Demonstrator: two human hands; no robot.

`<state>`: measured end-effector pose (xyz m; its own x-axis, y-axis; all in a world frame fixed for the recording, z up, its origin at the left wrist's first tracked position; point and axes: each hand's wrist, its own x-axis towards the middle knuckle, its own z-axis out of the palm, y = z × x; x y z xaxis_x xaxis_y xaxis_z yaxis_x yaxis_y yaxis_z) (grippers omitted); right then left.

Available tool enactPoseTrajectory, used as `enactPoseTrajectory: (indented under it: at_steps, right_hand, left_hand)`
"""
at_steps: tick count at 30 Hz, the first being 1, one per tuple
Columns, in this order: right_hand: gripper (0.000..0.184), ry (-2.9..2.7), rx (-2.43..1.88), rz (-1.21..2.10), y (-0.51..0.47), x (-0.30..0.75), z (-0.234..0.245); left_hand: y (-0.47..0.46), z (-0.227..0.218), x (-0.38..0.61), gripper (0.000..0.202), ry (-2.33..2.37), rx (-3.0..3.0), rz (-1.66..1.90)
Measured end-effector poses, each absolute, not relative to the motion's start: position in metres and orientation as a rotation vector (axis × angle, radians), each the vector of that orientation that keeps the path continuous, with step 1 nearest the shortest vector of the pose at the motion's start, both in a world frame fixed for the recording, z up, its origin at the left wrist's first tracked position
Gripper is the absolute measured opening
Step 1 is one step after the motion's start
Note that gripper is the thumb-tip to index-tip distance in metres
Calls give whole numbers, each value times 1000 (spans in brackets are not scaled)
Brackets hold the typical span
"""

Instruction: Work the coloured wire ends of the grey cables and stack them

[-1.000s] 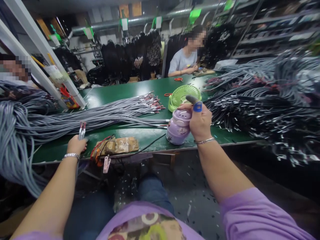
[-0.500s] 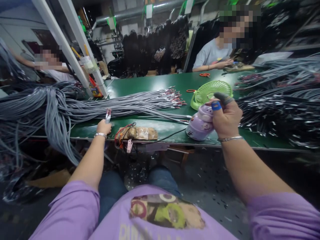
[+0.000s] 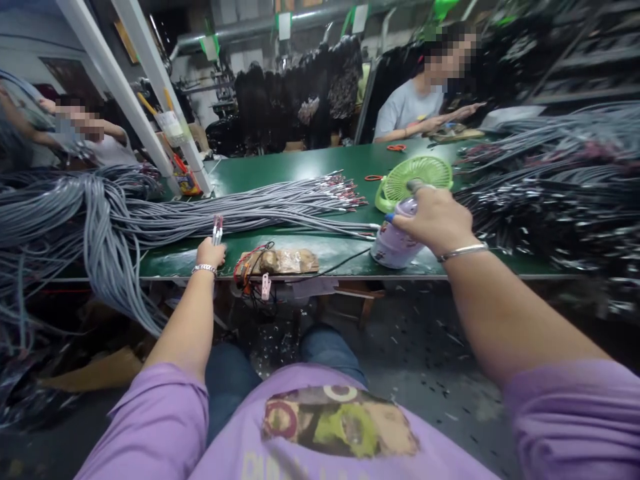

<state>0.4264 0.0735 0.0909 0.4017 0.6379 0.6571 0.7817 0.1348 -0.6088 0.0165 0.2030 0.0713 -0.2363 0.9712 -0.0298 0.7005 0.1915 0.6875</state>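
My left hand (image 3: 211, 253) is closed around a few grey cables, their white and dark red ends (image 3: 217, 227) sticking up above the fist. On the right, a lilac bottle (image 3: 393, 243) with small printed figures stands near the front edge of the green table. My right hand (image 3: 443, 217) is at its upper part, the blue-wrapped thumb on the near left side and a grey-covered finger reaching past the top. The palm and remaining fingers hide the bottle's right side. Right behind the bottle is a green fan (image 3: 420, 177).
A long bundle of grey cables (image 3: 260, 200) lies along the green table (image 3: 280, 163). A wooden board with wires (image 3: 285, 261) sits at the front edge. Dark cables (image 3: 545, 207) are heaped at right. A white post (image 3: 155, 80) rises at left. Two people work beyond.
My right hand has turned and its thumb has moved left across the bottle's upper part. My left hand keeps its cable ends. The view has shifted slightly. The co-worker's hand at right has extended.
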Motion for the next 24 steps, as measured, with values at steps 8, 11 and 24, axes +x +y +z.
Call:
enactPoseTrajectory:
  at_steps: [8, 11, 24]
  right_hand:
    - [63, -1312, -1892, -390, 9, 413, 93]
    - [61, -1371, -1884, -398, -41, 409, 91]
    - [40, -1587, -2369, 234, -103, 370, -46]
  left_hand:
    - [205, 75, 17, 16, 1987, 1546, 799]
    - [202, 80, 19, 15, 2008, 1539, 793]
    - [198, 70, 11, 12, 1998, 1552, 808]
